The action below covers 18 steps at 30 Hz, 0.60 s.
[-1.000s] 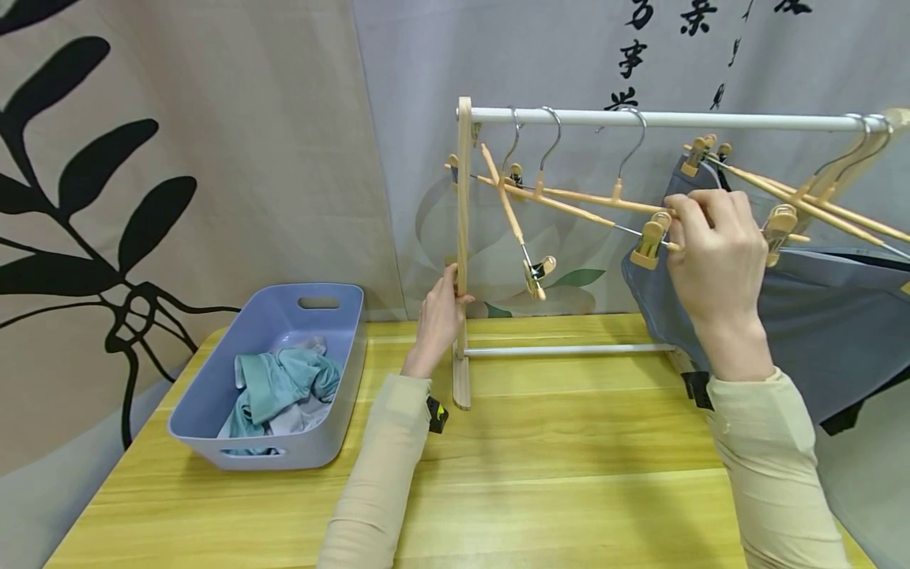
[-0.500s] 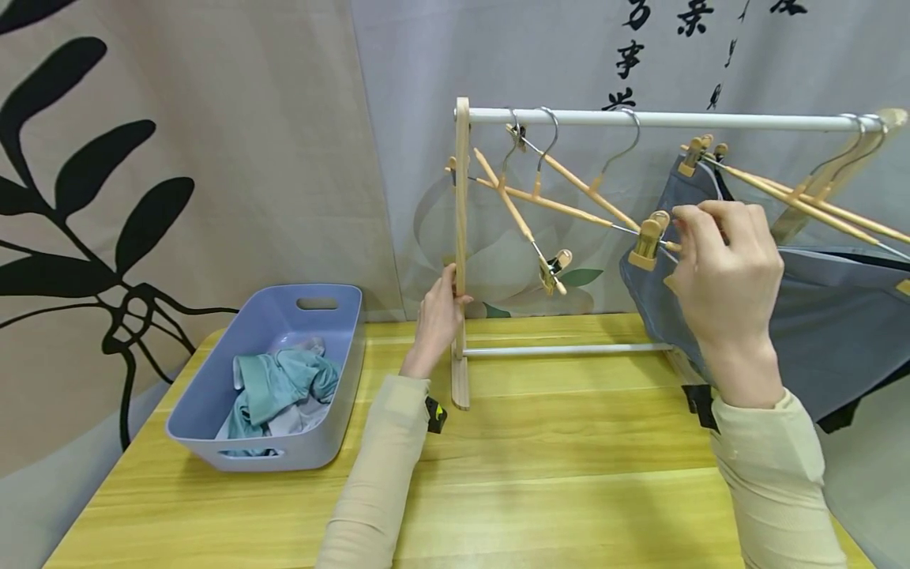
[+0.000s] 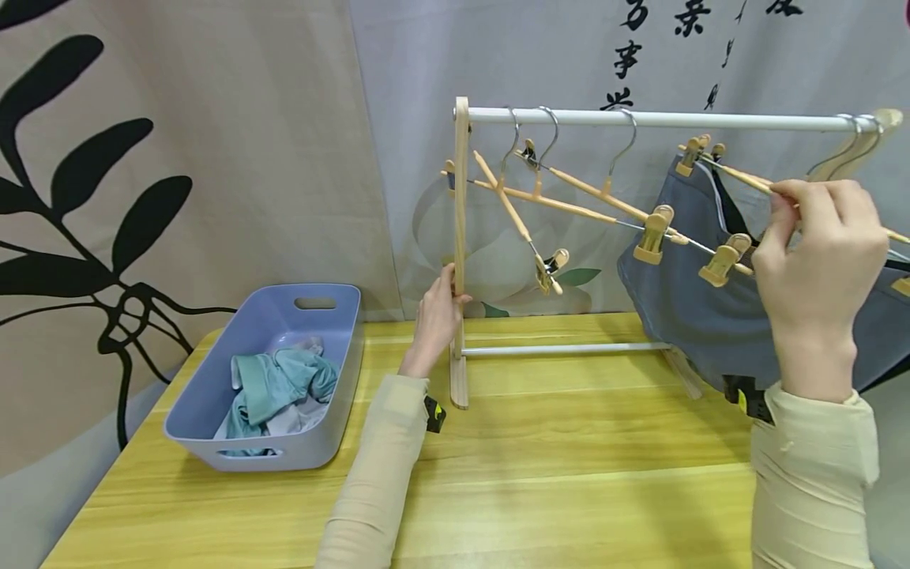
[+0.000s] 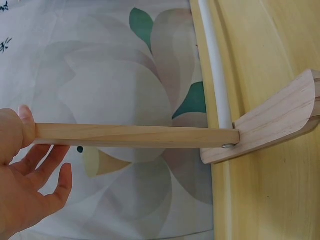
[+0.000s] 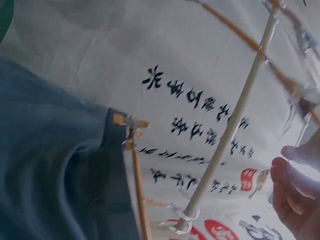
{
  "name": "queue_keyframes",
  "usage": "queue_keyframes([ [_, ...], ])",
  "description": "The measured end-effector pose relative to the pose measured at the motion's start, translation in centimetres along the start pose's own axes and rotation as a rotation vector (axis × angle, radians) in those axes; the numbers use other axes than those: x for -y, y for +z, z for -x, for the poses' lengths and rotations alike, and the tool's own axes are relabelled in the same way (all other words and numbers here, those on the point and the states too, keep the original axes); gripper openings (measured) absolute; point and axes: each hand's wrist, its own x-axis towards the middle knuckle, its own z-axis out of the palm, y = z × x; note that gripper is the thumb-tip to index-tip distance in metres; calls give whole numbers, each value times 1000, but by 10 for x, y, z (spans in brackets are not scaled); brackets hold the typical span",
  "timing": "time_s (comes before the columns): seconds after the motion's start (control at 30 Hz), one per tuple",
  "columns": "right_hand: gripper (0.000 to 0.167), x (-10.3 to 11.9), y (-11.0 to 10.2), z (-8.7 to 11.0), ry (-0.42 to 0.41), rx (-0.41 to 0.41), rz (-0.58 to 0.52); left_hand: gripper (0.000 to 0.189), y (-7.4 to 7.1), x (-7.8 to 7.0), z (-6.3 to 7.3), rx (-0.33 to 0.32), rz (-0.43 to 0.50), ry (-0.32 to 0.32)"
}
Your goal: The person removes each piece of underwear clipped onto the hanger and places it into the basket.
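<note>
My left hand (image 3: pixel 435 316) grips the left upright (image 3: pixel 460 237) of a small wooden garment rack, thumb and fingers on opposite sides, as the left wrist view also shows. My right hand (image 3: pixel 817 276) is raised before the rack's right part, fingers bent. In the right wrist view its thumb and fingertip lie close together with nothing visible between them, apart from the hanger (image 5: pixel 137 185). A blue-grey garment (image 3: pixel 682 308) hangs there from clips. Beside it, an empty clip hanger (image 3: pixel 597 192) dangles at a slant from the white rail (image 3: pixel 711 120).
Further clip hangers (image 3: pixel 512 205) hang near the left upright. A blue-purple basket (image 3: pixel 341 296) on the wooden table (image 3: pixel 569 474) holds teal cloth (image 3: pixel 280 387) and pale cloth. A printed curtain (image 3: pixel 284 118) is behind. A white lower bar (image 3: pixel 562 349) joins the rack's feet.
My right hand has left the end of the empty hanger and moved right. That hanger has swung on the rail, its right end now nearer. My left hand stays on the upright.
</note>
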Motion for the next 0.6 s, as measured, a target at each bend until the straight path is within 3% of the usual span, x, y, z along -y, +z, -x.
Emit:
queue_keyframes([
  [0.3, 35, -50, 10, -4, 109, 39, 130, 45, 0, 0, 1, 7, 4, 9],
  [0.6, 31, -83, 14, -6, 228, 231, 240, 44, 1, 1, 1, -6, -2, 7],
])
